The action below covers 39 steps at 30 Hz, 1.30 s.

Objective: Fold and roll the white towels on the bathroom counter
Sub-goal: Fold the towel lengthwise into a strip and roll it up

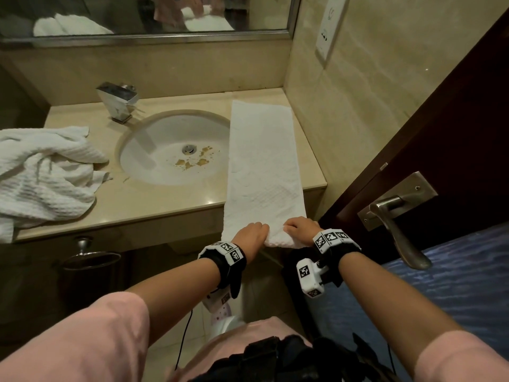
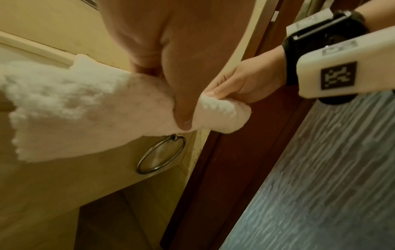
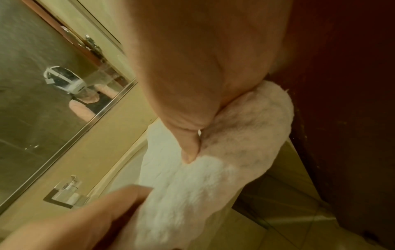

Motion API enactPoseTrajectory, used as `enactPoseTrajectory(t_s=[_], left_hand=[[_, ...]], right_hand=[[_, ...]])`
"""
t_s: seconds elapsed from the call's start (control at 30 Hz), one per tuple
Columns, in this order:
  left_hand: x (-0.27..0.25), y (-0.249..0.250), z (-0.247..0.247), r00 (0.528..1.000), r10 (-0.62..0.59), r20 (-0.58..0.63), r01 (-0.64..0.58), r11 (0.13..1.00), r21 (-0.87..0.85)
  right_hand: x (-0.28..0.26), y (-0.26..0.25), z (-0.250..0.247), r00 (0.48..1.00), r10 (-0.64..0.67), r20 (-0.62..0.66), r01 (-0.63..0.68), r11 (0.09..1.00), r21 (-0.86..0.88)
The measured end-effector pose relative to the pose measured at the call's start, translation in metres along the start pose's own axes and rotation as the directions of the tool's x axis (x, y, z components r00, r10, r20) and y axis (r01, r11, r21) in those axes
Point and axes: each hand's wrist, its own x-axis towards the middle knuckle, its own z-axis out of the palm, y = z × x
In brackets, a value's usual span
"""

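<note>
Fold stage judged done for one towel: the folded towel (image 1: 261,161) is laid as a long narrow strip along the right end of the counter (image 1: 165,205), between the sink (image 1: 154,161) and the side wall, with its near end hanging past the counter's front edge. Rolling is only just begun: a short, tight roll is formed at that near end, the rest of the strip lying flat and unrolled. A second white towel (image 1: 46,175) is left crumpled in a heap on the left of the counter, neither folded nor rolled; judged roughly a third of the task done at most. More white towelling is seen in the mirror (image 1: 137,15), but its state cannot be told. The left hand (image 1: 252,234) is curled over the left end of the roll, thumb pressed under and against the cloth in the left wrist view. The right hand (image 1: 301,230) is closed likewise on the right end, fingers wrapped over the top, thumb tucked against the roll in the right wrist view. Both hands are set close together with the roll between them. Next move judged: the roll is to be pushed away along the strip with even pressure, or the ends will telescope.
</note>
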Motion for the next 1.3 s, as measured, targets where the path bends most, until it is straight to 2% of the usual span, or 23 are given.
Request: enactPoseTrajectory(t_s=[0.07,0.17,0.3,0.4,0.53,0.63,0.7,0.8,0.9,0.97,1.03,1.3], left_hand=[[0.007,-0.001,-0.008,0.999,0.022,0.047,-0.020,0.999,-0.044],[0.018,-0.003,-0.017,0.991,0.023,0.130,-0.015,0.998,-0.059],[0.026,-0.009,-0.024,0.985,0.020,0.173,-0.010,0.998,-0.060],[0.030,-0.015,-0.029,0.983,0.042,0.178,-0.023,0.994,-0.107],[0.035,-0.019,-0.034,0.974,0.056,0.218,-0.021,0.987,-0.161],[0.035,-0.021,-0.036,0.962,0.066,0.263,-0.024,0.987,-0.160],[0.035,-0.021,-0.032,0.966,0.059,0.253,-0.020,0.988,-0.156],[0.027,-0.015,-0.025,0.992,0.040,0.116,-0.028,0.994,-0.105],[0.015,-0.005,-0.017,0.996,0.085,-0.033,-0.081,0.991,0.109],[0.008,0.001,-0.011,0.996,0.064,-0.061,-0.049,0.973,0.225],[0.004,0.005,-0.009,0.994,0.046,-0.100,-0.018,0.964,0.266],[0.017,0.001,-0.013,0.999,-0.016,0.030,0.011,0.986,0.168]], right_hand=[[-0.005,-0.002,0.002,0.996,-0.014,-0.089,0.011,1.000,-0.026],[-0.016,-0.002,0.006,0.959,-0.185,-0.213,0.168,0.981,-0.096],[-0.028,-0.001,0.015,0.887,-0.396,-0.237,0.311,0.892,-0.327],[-0.026,-0.002,0.023,0.859,-0.440,-0.263,0.312,0.855,-0.414],[-0.020,-0.009,0.031,0.824,-0.438,-0.359,0.278,0.865,-0.417],[-0.015,-0.014,0.034,0.850,-0.390,-0.354,0.240,0.885,-0.399],[-0.013,-0.016,0.032,0.882,-0.345,-0.320,0.218,0.903,-0.371],[-0.008,-0.018,0.027,0.933,-0.235,-0.273,0.136,0.932,-0.337],[-0.007,-0.017,0.018,0.953,-0.141,-0.269,0.072,0.965,-0.251],[-0.005,-0.017,0.012,0.960,-0.110,-0.257,0.056,0.976,-0.211],[-0.002,-0.018,0.007,0.968,-0.094,-0.235,0.050,0.981,-0.186],[0.003,-0.028,0.003,0.992,-0.069,-0.101,0.043,0.971,-0.235]])
